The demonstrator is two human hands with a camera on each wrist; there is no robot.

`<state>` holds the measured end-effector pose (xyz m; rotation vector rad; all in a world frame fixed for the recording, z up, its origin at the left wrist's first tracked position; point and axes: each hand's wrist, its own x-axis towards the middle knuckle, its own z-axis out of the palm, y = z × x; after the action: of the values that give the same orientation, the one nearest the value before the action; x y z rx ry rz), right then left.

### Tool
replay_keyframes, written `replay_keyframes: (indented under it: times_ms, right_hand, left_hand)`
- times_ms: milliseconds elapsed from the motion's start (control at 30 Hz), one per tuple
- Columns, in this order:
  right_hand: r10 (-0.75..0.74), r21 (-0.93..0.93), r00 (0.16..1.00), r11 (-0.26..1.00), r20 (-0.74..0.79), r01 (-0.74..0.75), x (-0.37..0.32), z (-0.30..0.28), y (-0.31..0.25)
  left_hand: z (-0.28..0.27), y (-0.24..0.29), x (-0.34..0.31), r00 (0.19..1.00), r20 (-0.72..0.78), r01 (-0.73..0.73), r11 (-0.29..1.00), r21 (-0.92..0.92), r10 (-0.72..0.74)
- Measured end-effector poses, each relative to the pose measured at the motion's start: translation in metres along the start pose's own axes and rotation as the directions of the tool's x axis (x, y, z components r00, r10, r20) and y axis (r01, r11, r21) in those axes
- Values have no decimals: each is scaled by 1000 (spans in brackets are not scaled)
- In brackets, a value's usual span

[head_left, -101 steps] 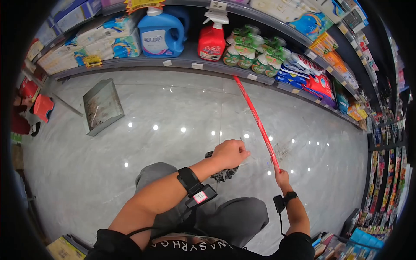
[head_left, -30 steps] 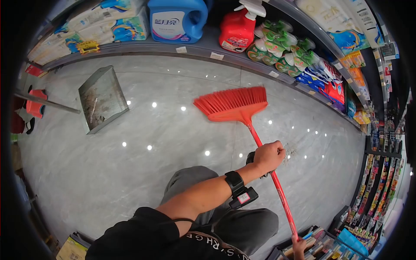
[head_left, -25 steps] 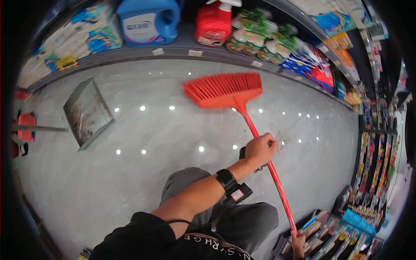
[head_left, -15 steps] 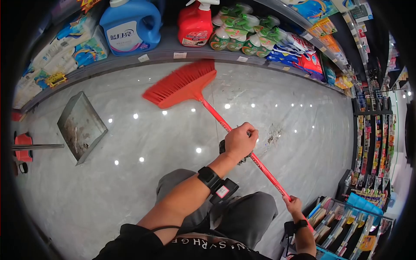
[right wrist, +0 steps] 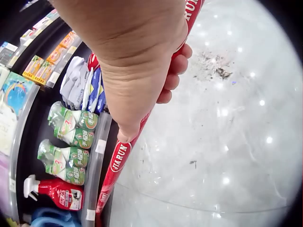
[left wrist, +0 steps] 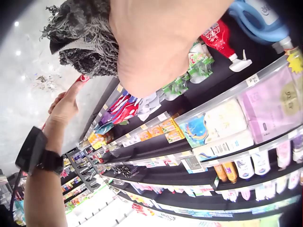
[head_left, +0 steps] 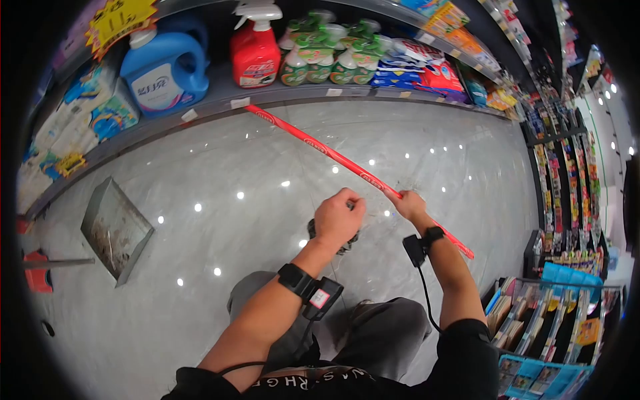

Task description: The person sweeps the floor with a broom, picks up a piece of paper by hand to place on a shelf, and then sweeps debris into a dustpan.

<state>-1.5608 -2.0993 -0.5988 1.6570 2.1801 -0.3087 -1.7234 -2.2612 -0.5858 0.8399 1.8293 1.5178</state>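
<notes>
The right hand (head_left: 408, 203) grips a red broom handle (head_left: 333, 157), whose far end meets the lower shelf's edge; the broom head is hidden. In the right wrist view, the thumb of the right hand (right wrist: 137, 61) lies along the red handle (right wrist: 118, 161), with fingers curled round it. Left of the handle and apart from it, the left hand (head_left: 339, 217) is curled round a dark shaggy thing (head_left: 347, 248). The left wrist view shows this grey shaggy bundle (left wrist: 90, 56) against the left hand (left wrist: 156, 38). Dark debris (right wrist: 222, 72) lies on the floor beside the right hand.
A metal dustpan (head_left: 117, 233) with dirt in it lies on the floor at the left, near a red stool (head_left: 38, 273). Along the front runs a shelf with a blue jug (head_left: 160, 87) and a red spray bottle (head_left: 255, 57). A rack (head_left: 533, 320) stands at the right.
The broom head has gone from view towards the shelf. The right hand has moved forward and left with the handle. The left hand has moved back and left, away from the handle.
</notes>
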Motion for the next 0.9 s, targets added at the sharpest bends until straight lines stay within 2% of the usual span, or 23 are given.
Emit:
replay_keyframes:
  times_ms: [167, 367, 533, 700, 833, 867, 900]
  right_hand:
    - [79, 29, 995, 996, 58, -81, -2, 7, 12]
    - [190, 93, 981, 977, 26, -192, -43, 23, 102]
    - [344, 157, 936, 923, 79, -352, -135, 49, 167]
    - [442, 74, 892, 890, 98, -449, -258, 54, 191]
    - [641, 151, 763, 749, 81, -645, -344, 47, 204]
    - [699, 182, 709, 688, 93, -702, -361, 44, 202]
    - [714, 254, 696, 661, 76, -706, -376, 49, 207]
  left_hand:
    - [-13, 2, 2, 997, 35, 66, 994, 91, -69]
    - [-5, 7, -1, 989, 78, 119, 989, 92, -126]
    - [23, 8, -7, 983, 133, 121, 991, 52, -127]
    - [41, 5, -10, 980, 170, 98, 994, 52, -106]
    - [47, -2, -9, 981, 173, 79, 994, 77, -91]
    - [48, -2, -7, 981, 170, 84, 993, 82, -97]
    - [47, 0, -6, 979, 174, 91, 991, 96, -107]
